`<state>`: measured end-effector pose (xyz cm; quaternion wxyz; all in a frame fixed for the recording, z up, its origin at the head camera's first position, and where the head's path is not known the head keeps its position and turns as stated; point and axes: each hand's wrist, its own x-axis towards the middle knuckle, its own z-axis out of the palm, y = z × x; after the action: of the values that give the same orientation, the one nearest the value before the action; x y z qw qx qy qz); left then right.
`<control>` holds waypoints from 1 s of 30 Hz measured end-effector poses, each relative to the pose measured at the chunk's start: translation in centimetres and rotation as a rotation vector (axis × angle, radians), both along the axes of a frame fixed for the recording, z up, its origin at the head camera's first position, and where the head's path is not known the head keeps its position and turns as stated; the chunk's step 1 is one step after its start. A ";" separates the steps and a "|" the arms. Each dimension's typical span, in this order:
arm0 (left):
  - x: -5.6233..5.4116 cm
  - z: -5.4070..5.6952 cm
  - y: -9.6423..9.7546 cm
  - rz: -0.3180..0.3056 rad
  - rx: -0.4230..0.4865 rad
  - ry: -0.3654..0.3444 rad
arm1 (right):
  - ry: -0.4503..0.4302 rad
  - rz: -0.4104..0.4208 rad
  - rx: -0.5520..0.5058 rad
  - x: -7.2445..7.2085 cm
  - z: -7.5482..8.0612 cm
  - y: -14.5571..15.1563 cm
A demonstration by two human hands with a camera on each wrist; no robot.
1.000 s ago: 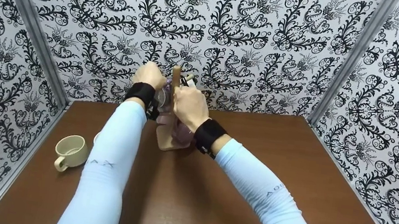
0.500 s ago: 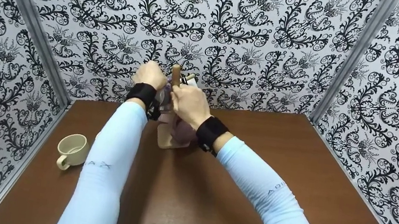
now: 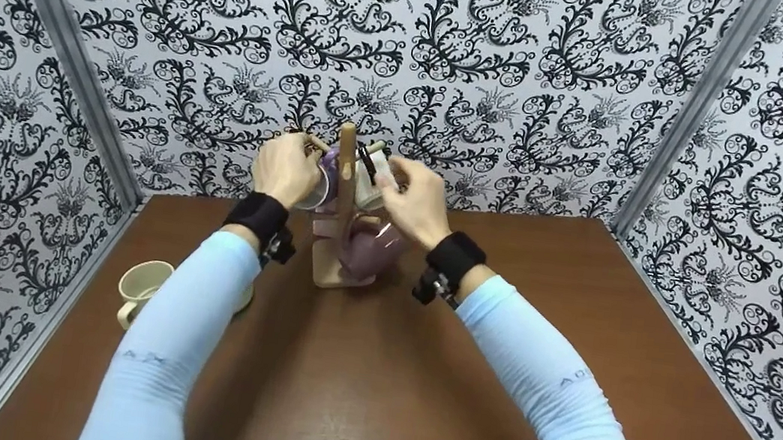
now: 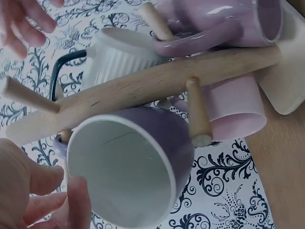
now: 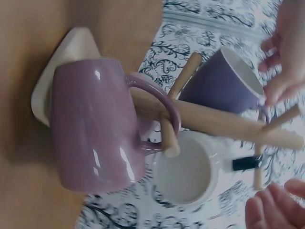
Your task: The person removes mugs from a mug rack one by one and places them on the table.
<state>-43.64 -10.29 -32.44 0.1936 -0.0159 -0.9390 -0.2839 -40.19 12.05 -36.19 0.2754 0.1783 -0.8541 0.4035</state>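
A wooden mug tree [image 3: 346,153] stands on the table with several mugs on it. On its left side hangs a purple mug [image 4: 176,136], white inside; my left hand [image 3: 286,170] is beside it, fingertips right at the rim, thumb and fingers loosely apart. A white ribbed mug [image 4: 119,57] with a black handle hangs near the top on the other side. Close by it is my right hand [image 3: 418,201], its fingers loosely bent and apart from the mug in both wrist views. Lower down hang a glossy mauve mug [image 5: 95,129] and a pale pink mug [image 4: 233,107].
A cream cup [image 3: 145,281] stands on the brown table [image 3: 353,397] at the left, partly behind my left forearm. Another pale round thing [image 3: 246,298] shows at that forearm's inner edge. Patterned walls [image 3: 501,75] rise behind and on both sides.
Both hands were curled close against the mug tree. They have moved apart and loosened, the right hand going right, so the post, purple mug and white mug show more.
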 end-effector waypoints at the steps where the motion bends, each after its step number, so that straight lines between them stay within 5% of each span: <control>1: 0.1 -0.1 -0.1 -0.005 -0.013 0.013 | -0.055 -0.020 -0.036 -0.1 -0.2 0.3; 11: 2.2 -2.1 0.4 -0.057 -0.161 0.125 | -0.442 -0.137 -0.311 -1.0 -2.8 2.7; 22: 4.5 -3.8 0.6 -0.121 -0.237 0.157 | -0.818 -0.035 -0.793 -1.8 -5.7 4.2; 30: 5.3 -4.9 0.4 -0.152 -0.284 0.173 | -0.944 0.016 -0.928 -2.3 -7.4 4.4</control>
<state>-38.34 -9.90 -37.32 0.2474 -0.1385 -0.9455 -0.1601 -42.54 16.47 -43.60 -0.0832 -0.1484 -0.6193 0.7665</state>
